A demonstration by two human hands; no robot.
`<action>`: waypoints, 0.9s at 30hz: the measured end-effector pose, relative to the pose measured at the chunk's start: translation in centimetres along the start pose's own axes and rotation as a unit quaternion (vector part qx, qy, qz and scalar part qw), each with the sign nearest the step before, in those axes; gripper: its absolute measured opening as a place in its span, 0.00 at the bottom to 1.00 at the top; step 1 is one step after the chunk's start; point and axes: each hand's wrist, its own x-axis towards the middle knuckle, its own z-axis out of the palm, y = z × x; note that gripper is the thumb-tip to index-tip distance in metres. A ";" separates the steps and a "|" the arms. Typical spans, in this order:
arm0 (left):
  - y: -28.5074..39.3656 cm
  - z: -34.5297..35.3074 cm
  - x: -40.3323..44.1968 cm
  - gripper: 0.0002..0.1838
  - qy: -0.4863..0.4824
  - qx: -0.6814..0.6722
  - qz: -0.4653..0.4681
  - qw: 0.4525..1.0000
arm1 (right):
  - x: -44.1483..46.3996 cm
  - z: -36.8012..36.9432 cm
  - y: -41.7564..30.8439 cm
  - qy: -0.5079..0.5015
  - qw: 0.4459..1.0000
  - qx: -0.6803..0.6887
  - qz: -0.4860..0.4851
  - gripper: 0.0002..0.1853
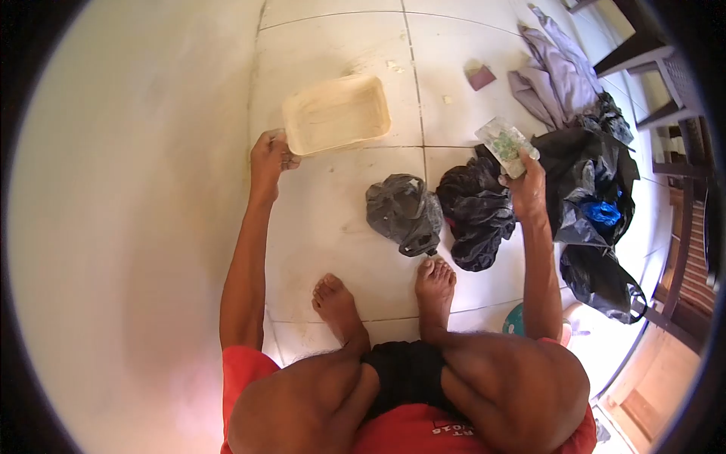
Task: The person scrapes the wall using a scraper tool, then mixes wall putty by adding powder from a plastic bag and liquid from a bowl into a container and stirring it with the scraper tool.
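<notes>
My left hand [271,160] is closed on the lower left corner of a cream rectangular tray [338,144], whose inside is smeared with a pale residue. On the right, my right hand [528,181] grips a small flat packet [505,144], whitish with green markings, by its lower right edge. The packet is held above the black plastic bags. Beneath and beside that hand lies a crumpled black bag [478,212], with a greyer one [404,212] to its left.
Grey-purple cloth [552,79] lies at the upper right, near a dark red square [480,77]. Larger black bags [586,174] with a blue bundle [603,213] sit right of my arm. Dark furniture [681,79] lines the right edge; a pale wall [136,189] is at left.
</notes>
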 end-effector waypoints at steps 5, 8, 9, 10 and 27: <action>-4.6 1.6 -4.7 0.15 0.101 -0.088 0.005 0.991 | -1.0 -1.5 1.4 0.010 0.985 0.170 0.000 0.13; -8.0 3.0 -8.4 0.13 0.062 0.020 0.030 0.997 | -0.3 -3.2 2.2 -0.001 0.991 0.132 -0.009 0.12; -8.6 3.6 -9.3 0.12 0.023 0.060 0.056 0.996 | -0.4 -3.2 2.4 -0.003 0.994 0.105 -0.011 0.12; -8.5 4.4 -9.8 0.10 -0.015 0.100 0.083 0.991 | 0.0 -3.1 2.7 -0.004 0.994 0.105 -0.012 0.12; -0.4 11.1 -11.2 0.16 -0.134 0.169 0.274 0.937 | -12.7 7.0 3.9 -0.222 0.725 -0.525 -0.386 0.41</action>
